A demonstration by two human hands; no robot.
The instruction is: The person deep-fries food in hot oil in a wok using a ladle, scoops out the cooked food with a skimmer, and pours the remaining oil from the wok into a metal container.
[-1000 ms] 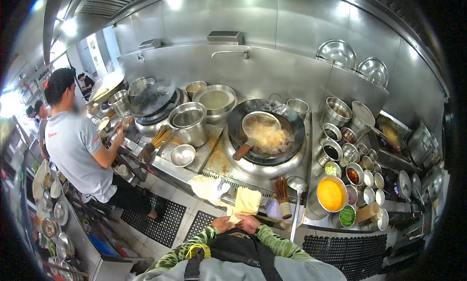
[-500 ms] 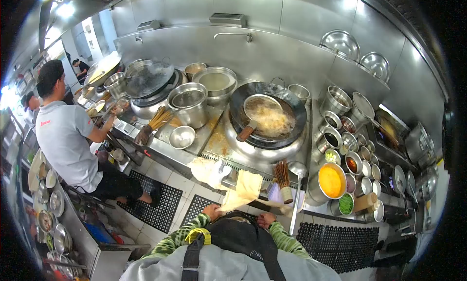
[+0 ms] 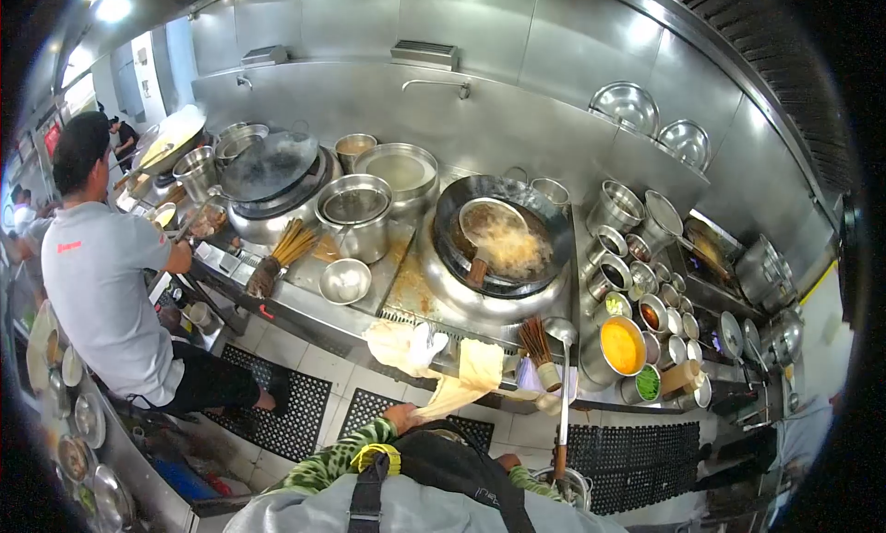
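My left hand [image 3: 401,418] is closed on one end of a cream cloth [image 3: 452,396], which stretches down from the stove's front edge. My right hand [image 3: 508,461] is low by the black apron, and its fingers are mostly hidden. Close to it on the right are a wooden-handled ladle [image 3: 563,395], leaning upright against the counter edge, and a metal vessel [image 3: 577,489] partly in view. Ahead, a large wok [image 3: 544,284] on the burner holds bubbling, steaming oil. A round strainer [image 3: 480,221] with a wooden handle rests in it.
A co-worker [image 3: 111,275] in a grey shirt stands at the left stove by a smoking wok [image 3: 268,168]. Metal pots [image 3: 355,233], a bowl [image 3: 345,282] and bamboo brushes [image 3: 538,348] stand on the counter. Several sauce and ingredient containers [image 3: 620,344] fill the right side.
My right hand has drawn back toward my body and is more hidden. The cloth end at my left hand looks more stretched. A metal vessel has come into view at lower right.
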